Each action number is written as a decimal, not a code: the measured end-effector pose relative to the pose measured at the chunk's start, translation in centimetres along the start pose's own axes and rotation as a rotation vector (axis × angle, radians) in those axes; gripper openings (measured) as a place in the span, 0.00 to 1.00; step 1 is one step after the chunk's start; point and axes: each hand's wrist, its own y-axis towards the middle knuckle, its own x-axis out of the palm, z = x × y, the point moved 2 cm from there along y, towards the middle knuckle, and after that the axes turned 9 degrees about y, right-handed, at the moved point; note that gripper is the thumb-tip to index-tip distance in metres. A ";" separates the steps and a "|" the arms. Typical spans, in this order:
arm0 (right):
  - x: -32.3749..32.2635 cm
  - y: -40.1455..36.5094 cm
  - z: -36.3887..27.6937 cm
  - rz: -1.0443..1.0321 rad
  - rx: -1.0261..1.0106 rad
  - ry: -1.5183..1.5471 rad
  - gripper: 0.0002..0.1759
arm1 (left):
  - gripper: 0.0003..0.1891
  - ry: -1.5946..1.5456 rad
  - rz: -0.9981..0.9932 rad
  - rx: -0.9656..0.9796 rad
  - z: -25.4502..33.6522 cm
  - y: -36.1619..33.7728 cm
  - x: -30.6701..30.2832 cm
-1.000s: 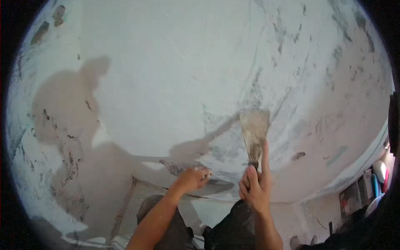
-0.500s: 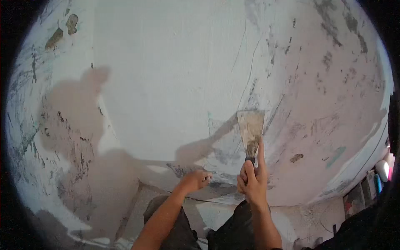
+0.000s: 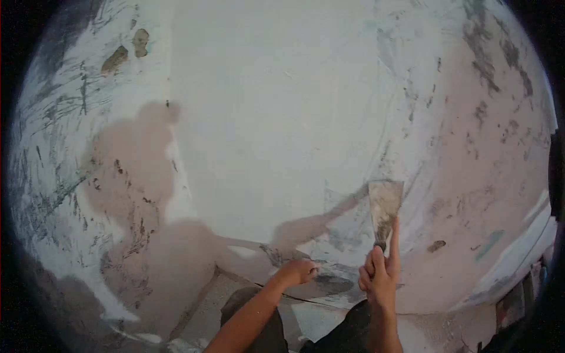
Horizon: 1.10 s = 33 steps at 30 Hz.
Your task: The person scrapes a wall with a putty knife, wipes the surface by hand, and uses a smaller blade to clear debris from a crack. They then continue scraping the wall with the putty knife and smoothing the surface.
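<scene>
My right hand grips the handle of a wide putty knife, index finger stretched up along its back. The smeared metal blade lies flat against a white plastered wall. My left hand is closed around the handle of a second flat tool, a dark plate with putty on it, held low beside the wall, left of the right hand. My dark trousers show at the bottom of the view.
The wall carries scraped dark patches at the left and the upper right. My shadow falls on its left half. A pale floor strip runs under the wall's foot.
The view has swung up and left, so both hands and the putty knife now sit lower and further right in the picture. The clutter at the right edge has slipped out of sight.
</scene>
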 end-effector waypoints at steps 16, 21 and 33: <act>0.2 0.3 -0.7 0.030 0.028 -0.107 0.38 | 0.13 0.024 -0.002 -0.033 1.0 -0.3 -1.1; 1.2 0.5 -1.2 0.024 0.012 -0.108 0.37 | 0.12 0.010 0.006 0.043 -0.5 0.0 0.4; 1.5 0.1 -1.3 0.045 0.030 -0.014 0.39 | 0.17 0.031 -0.155 -0.024 1.0 -0.3 -2.6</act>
